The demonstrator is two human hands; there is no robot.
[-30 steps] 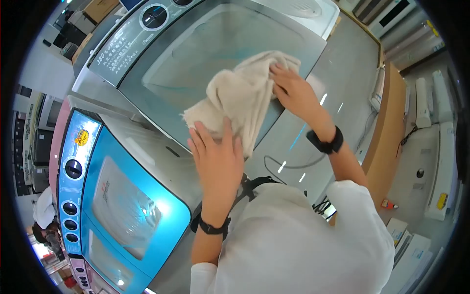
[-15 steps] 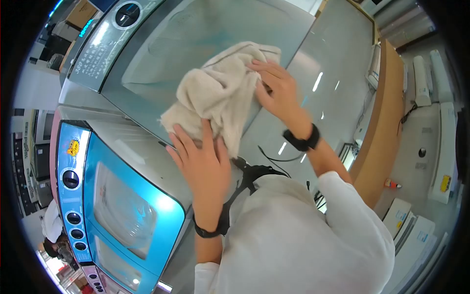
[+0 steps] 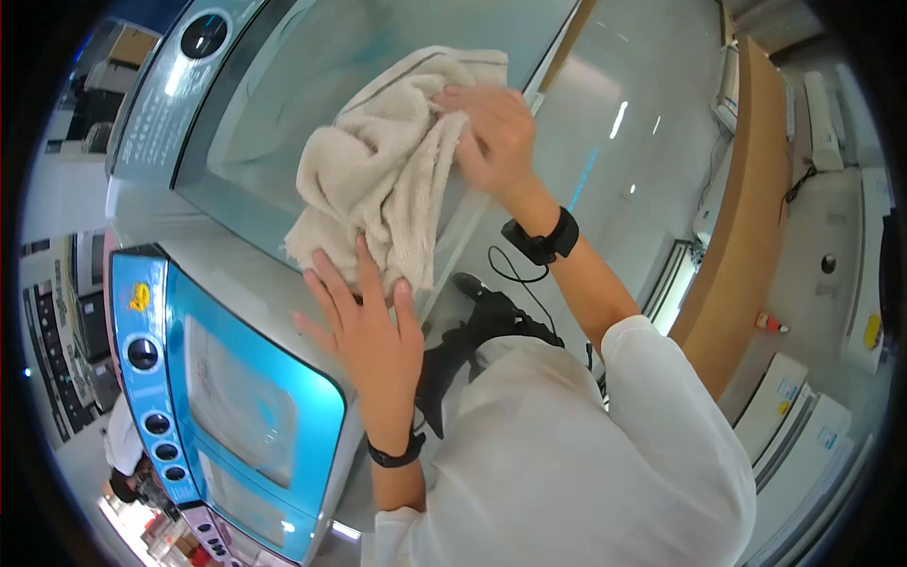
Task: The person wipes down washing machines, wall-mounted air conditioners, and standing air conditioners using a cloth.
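A crumpled beige towel point(image 3: 378, 161) with a dark stripe along one edge lies on the greyish lid point(image 3: 274, 104) of a washing machine. My right hand point(image 3: 496, 137) has its fingers curled over the towel's right side and pinches a fold of it; some blur covers the fingertips. At the towel's near edge, my left hand point(image 3: 373, 331) is open with fingers spread, the fingertips touching the cloth. Both wrists wear black bands.
A blue washing machine point(image 3: 312, 406) with several dark knobs stands beside the first, at the left. Black cable point(image 3: 515, 276) hangs near my right forearm. A wooden partition point(image 3: 727, 236) and white air-conditioner units point(image 3: 803, 430) are to the right. Another person point(image 3: 123, 439) is at far left.
The towel and my right hand have shifted up and left in view, partly because the camera has moved. My left hand's fingers are spread wider at the towel's edge.
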